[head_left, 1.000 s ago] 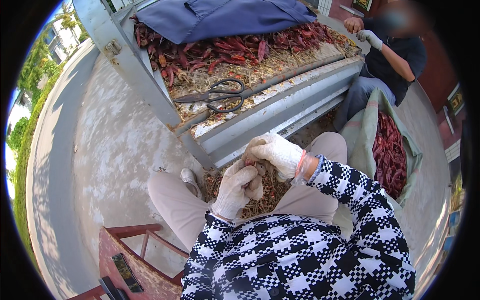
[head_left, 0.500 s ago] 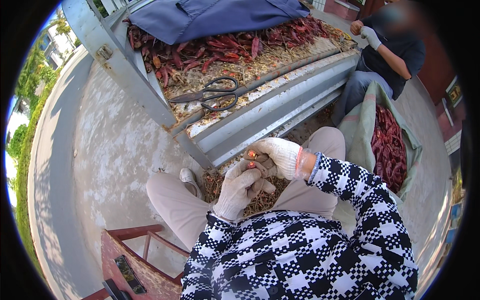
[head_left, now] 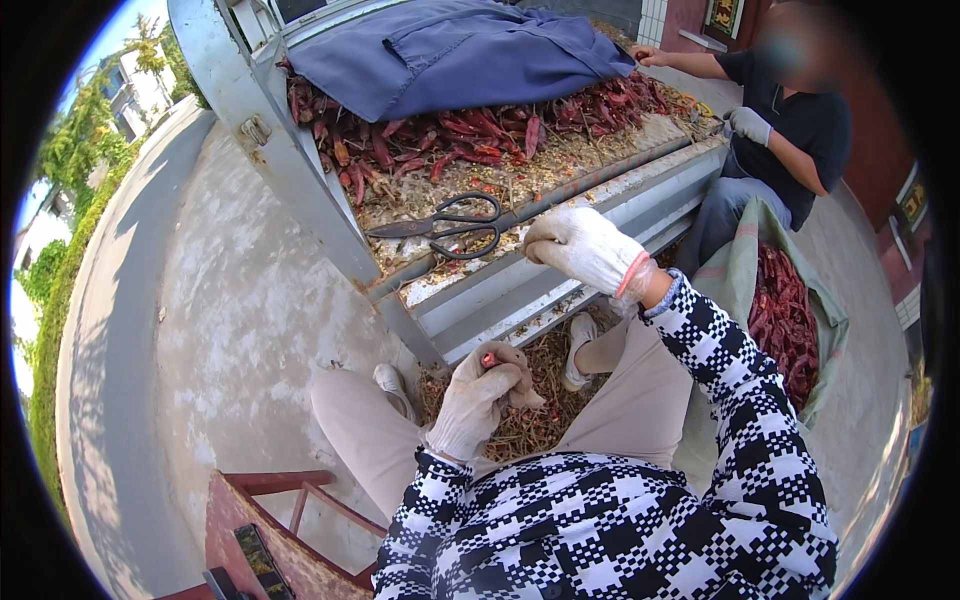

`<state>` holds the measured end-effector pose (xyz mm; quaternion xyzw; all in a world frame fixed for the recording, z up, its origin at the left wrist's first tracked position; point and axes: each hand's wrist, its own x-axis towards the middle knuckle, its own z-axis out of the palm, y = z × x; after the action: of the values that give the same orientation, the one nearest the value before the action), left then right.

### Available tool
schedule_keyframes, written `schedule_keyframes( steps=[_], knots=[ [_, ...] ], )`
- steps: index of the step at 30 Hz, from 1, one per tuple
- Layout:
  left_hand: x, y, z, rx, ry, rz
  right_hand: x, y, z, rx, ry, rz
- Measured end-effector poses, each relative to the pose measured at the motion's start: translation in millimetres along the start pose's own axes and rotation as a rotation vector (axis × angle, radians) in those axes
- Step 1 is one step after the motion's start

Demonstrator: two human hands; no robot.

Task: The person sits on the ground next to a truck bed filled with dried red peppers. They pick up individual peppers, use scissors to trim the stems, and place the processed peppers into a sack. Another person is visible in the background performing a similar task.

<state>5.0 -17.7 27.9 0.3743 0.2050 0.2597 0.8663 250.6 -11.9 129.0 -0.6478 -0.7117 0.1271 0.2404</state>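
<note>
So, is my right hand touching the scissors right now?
Apart. In the head view, your right hand is to the right of the scissors, with a strip of the metal ledge visible between fingertips and handles.

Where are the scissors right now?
In the head view, the scissors lie above and slightly left of centre, at the near edge of the truck bed, just below the dried red chillies and left of the right hand.

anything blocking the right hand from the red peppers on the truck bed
Nothing visible does: only the littered truck bed and its edge bar lie between the right hand and the red peppers. The black scissors lie left of that path; the blue cloth covers the peppers' far side.
</note>
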Motion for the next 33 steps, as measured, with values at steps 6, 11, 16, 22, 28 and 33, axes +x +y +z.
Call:
schedule_keyframes(
  steps=[6,11,16,22,28,33],
  knots=[
    [3.6,-5.1,-11.9,0.001,-0.036,0.005,147.6,32.0,8.9,-0.425,0.24,-0.239],
    [-0.7,-0.1,-21.6,0.013,0.033,-0.011,206.0,34.9,26.9,-0.569,-0.039,0.051],
    [-6.1,7.7,-23.1,-0.038,0.062,0.062,192.7,25.1,12.5,-0.658,0.104,-0.107],
    [6.6,2.3,-30.6,-0.199,0.021,0.281,77.1,-45.0,-9.3,0.51,-0.026,0.07],
    [7.2,18.5,-7.5,-0.186,0.118,0.345,-0.4,-49.0,53.5,0.496,-0.047,0.022],
    [11.4,4.5,-23.9,-0.216,0.126,0.296,-16.7,-60.7,70.1,0.455,-0.145,0.119]
  ],
)
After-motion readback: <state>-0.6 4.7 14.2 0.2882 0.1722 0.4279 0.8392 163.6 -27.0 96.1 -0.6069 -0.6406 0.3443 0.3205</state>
